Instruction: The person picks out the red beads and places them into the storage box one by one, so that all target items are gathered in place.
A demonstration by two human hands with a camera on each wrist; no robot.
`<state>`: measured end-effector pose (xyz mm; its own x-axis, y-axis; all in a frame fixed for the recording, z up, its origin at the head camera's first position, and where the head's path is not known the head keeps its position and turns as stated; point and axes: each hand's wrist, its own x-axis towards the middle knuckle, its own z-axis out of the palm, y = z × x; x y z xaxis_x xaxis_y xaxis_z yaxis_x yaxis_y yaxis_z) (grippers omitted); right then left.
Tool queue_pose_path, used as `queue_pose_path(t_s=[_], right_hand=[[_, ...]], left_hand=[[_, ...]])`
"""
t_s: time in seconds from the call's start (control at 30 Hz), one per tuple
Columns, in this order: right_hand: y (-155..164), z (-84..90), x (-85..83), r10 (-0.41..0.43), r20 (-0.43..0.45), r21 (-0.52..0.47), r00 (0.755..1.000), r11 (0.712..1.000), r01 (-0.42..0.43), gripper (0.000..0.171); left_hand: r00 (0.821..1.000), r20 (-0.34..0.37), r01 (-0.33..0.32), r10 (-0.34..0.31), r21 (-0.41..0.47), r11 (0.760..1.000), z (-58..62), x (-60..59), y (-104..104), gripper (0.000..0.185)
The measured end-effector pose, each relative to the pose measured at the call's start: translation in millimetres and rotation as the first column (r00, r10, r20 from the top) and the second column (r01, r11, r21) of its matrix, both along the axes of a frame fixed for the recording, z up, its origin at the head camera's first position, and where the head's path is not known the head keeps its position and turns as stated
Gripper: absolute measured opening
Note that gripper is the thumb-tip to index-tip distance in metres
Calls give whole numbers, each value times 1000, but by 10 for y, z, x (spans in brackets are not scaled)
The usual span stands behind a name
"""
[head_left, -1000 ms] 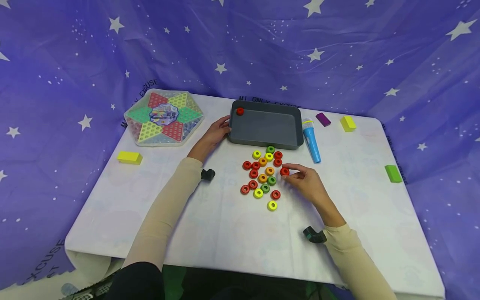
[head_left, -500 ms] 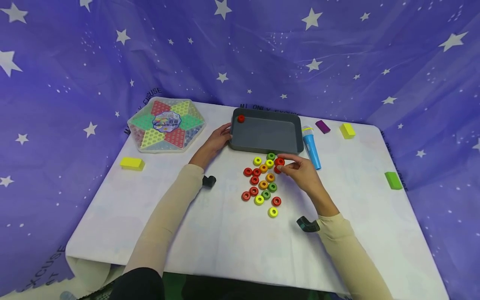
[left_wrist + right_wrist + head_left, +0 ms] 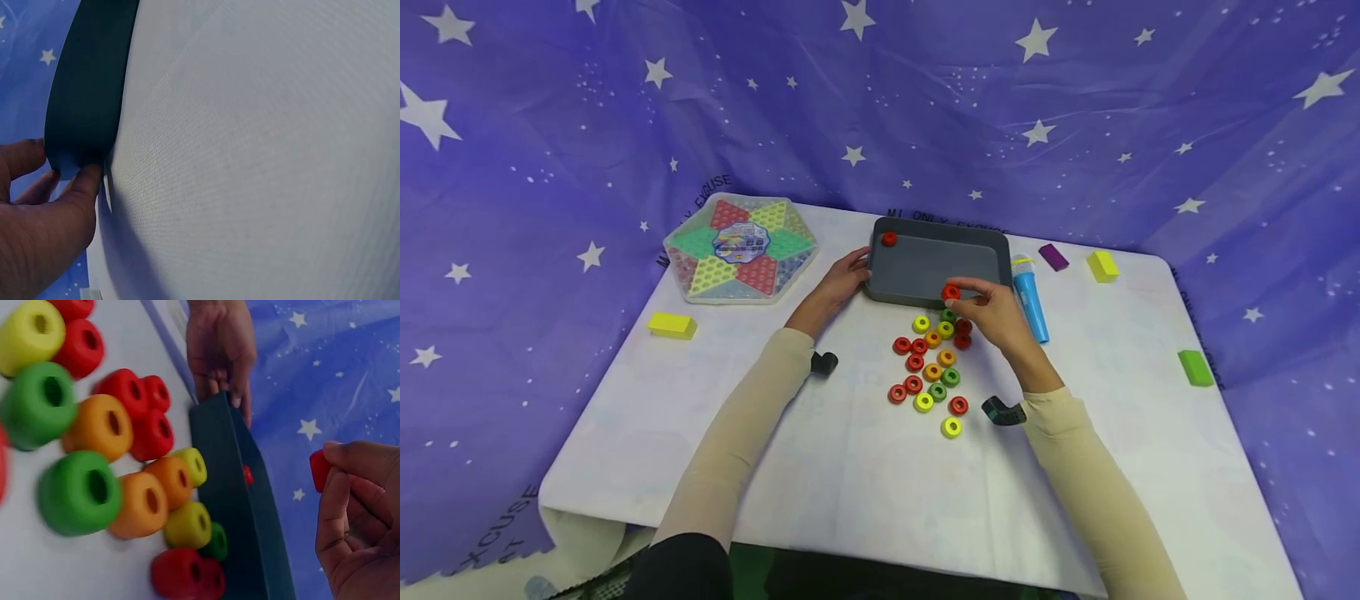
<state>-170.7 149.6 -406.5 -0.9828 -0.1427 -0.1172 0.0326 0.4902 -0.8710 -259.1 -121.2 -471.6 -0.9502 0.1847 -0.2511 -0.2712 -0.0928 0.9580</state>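
Observation:
My right hand pinches a red ring between thumb and fingers, held over the near rim of the grey tray. The right wrist view shows that red ring at my fingertips above the tray's edge. One more red ring lies in the tray's far left corner. My left hand grips the tray's left end; its thumb presses the tray wall. A cluster of several red, orange, yellow and green rings lies on the white table in front of the tray.
A hexagonal Chinese-checkers board sits at the far left. A blue toy microphone lies right of the tray. Yellow blocks, a purple block and a green block are scattered around. Starry purple cloth surrounds the table.
My right hand picked a red ring from the right side of the cluster and carried it up and back to the tray's near rim. The left hand stayed on the tray.

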Motion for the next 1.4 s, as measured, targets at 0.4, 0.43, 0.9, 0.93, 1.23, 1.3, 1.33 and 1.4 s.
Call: queue_pose_path(t_s=[0.4, 0.43, 0.9, 0.93, 1.23, 1.3, 1.33, 1.4], right_hand=[[-251, 52, -368, 12, -3, -6, 1000, 1000, -12, 38], [-270, 41, -397, 18, -2, -5, 1000, 1000, -18, 38], [-494, 97, -925, 45, -2, -12, 999, 999, -45, 38], [-502, 102, -956, 42, 12, -16, 999, 999, -42, 38], [-599, 40, -1237, 10, 70, -16, 997, 1000, -9, 36], [-629, 19, -1295, 3, 84, -27, 996, 1000, 0, 36], [-646, 12, -1323, -3, 95, -23, 995, 1000, 5, 36], [-677, 4, -1375, -6, 107, -12, 994, 1000, 8, 36]], left_hand=[[1000, -8, -5, 5, -3, 1000, 0, 3, -35, 57], [1000, -9, -5, 5, -3, 1000, 0, 7, -40, 57], [999, -38, -11, 12, 20, 1000, 6, 7, -61, 57], [999, -34, -12, 12, 16, 1000, 0, 7, -61, 57], [999, -51, -18, 19, 31, 999, -52, 25, -43, 56], [999, -49, -12, 13, 28, 1000, -57, 26, -34, 57], [999, -47, -9, 11, 27, 1000, -59, 23, -31, 57], [999, -50, -8, 9, 23, 1000, -61, 14, -30, 57]])
